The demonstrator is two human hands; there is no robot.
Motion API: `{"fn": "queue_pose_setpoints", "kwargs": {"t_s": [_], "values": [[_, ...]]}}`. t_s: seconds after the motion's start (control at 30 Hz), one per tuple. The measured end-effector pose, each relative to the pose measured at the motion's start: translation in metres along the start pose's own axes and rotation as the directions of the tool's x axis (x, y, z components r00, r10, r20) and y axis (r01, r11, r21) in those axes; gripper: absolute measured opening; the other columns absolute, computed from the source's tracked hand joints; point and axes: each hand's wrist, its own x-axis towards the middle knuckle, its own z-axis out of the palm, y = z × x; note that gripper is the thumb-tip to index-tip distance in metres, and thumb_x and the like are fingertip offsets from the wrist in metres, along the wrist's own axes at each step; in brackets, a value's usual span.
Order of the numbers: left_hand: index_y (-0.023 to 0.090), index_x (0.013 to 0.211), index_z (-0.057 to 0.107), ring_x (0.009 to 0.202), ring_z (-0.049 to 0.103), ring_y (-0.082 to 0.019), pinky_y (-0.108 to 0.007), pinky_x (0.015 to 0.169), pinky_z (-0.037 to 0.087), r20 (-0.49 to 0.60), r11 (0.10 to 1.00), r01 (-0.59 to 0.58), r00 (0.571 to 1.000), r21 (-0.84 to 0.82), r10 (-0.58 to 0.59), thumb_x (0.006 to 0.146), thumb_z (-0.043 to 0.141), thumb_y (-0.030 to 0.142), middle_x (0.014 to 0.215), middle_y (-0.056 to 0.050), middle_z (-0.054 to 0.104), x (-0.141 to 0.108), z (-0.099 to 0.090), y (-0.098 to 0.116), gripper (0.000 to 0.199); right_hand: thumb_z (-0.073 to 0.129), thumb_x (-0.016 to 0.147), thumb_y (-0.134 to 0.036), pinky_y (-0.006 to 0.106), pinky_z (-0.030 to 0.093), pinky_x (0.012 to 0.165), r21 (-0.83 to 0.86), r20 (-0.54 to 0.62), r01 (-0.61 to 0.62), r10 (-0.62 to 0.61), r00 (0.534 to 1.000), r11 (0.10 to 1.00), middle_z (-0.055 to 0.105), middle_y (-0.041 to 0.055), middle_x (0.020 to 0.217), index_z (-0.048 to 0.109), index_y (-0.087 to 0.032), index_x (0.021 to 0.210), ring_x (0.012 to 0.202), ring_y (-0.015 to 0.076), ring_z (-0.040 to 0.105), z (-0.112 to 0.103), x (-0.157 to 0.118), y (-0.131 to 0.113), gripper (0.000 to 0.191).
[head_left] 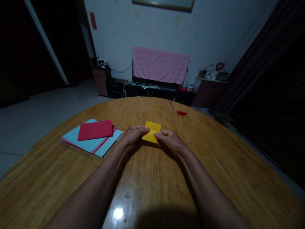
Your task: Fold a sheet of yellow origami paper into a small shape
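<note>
Between my two hands, a small yellow square of paper (152,131) is held just over the wooden table. My left hand (133,135) pinches its left edge, thumb on top. On the opposite side, my right hand (172,140) grips the lower right edge, also with the thumb on the upper face. The fingers beneath the paper are mostly hidden. Whether the square is folded in layers I cannot tell.
Left on the round wooden table (152,178) lies a clear packet of light blue and pink paper (78,140), topped by a red folded sheet (95,130). A small red boat-shaped folded paper (182,113) sits at the far right. Beyond stands a cloth-covered television (160,65).
</note>
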Motion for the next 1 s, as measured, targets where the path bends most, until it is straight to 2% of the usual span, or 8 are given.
{"fn": "queue_pose_setpoints", "kwargs": {"t_s": [0.2,0.37,0.5,0.67,0.8,1.0], "values": [[0.012,0.064,0.062,0.053,0.053,-0.012,-0.025,0.052,0.038,-0.016,1.000,-0.013,1.000,0.003,0.013,0.062,0.069,0.024,0.060,-0.003,0.060,-0.0012,0.0004,0.0016,0.014,0.071,0.067,-0.040,0.021,0.042,0.049,0.011,-0.009,0.000,0.000,1.000,1.000,0.057,-0.0006,0.057,0.061,-0.015,0.064,0.048,0.0073,0.051,0.0021,-0.0001,-0.0012,0.027],[0.011,0.066,0.063,0.054,0.055,-0.013,-0.026,0.054,0.041,0.008,1.000,0.015,1.000,-0.026,-0.015,0.063,0.067,0.021,0.063,-0.004,0.062,-0.0037,0.0027,0.0020,0.012,0.073,0.065,-0.038,0.020,0.041,0.046,0.084,-0.057,0.028,-0.023,0.998,0.996,0.057,-0.0014,0.056,0.055,-0.016,0.062,0.047,0.0070,0.050,0.0043,0.0026,0.0037,0.029],[0.009,0.068,0.063,0.054,0.056,-0.013,-0.025,0.054,0.041,0.015,1.000,0.003,1.000,-0.015,-0.003,0.065,0.067,0.021,0.064,-0.006,0.062,-0.0006,0.0004,-0.0014,0.013,0.072,0.065,-0.037,0.020,0.042,0.047,0.042,-0.065,0.067,-0.065,0.996,0.997,0.057,-0.0007,0.053,0.056,-0.015,0.060,0.046,0.0075,0.051,0.0027,0.0035,0.0020,0.028],[0.008,0.069,0.064,0.055,0.057,-0.014,-0.026,0.054,0.042,0.018,1.000,0.012,1.000,-0.002,-0.012,0.064,0.068,0.021,0.066,-0.008,0.064,0.0002,0.0001,-0.0019,0.014,0.068,0.070,-0.038,0.019,0.043,0.046,0.061,-0.093,0.002,0.004,0.996,0.998,0.060,0.0021,0.058,0.061,-0.014,0.066,0.049,0.0081,0.053,0.0027,0.0029,0.0003,0.025],[0.008,0.070,0.064,0.053,0.057,-0.014,-0.026,0.053,0.042,0.003,0.999,0.034,0.999,-0.015,-0.034,0.064,0.068,0.020,0.064,-0.007,0.064,-0.0015,0.0033,-0.0003,0.014,0.072,0.065,-0.034,0.020,0.044,0.047,0.122,-0.149,0.052,-0.033,0.988,0.991,0.057,-0.0005,0.055,0.056,-0.016,0.062,0.049,0.0077,0.051,0.0039,0.0031,0.0002,0.024],[0.008,0.071,0.065,0.054,0.058,-0.014,-0.026,0.053,0.043,0.008,0.998,0.052,0.999,-0.033,-0.052,0.065,0.067,0.020,0.065,-0.008,0.065,-0.0020,0.0050,-0.0004,0.013,0.069,0.066,-0.035,0.020,0.045,0.046,0.099,-0.121,0.048,-0.036,0.992,0.994,0.059,0.0009,0.059,0.057,-0.015,0.065,0.050,0.0090,0.054,0.0026,0.0039,0.0001,0.023]]}}
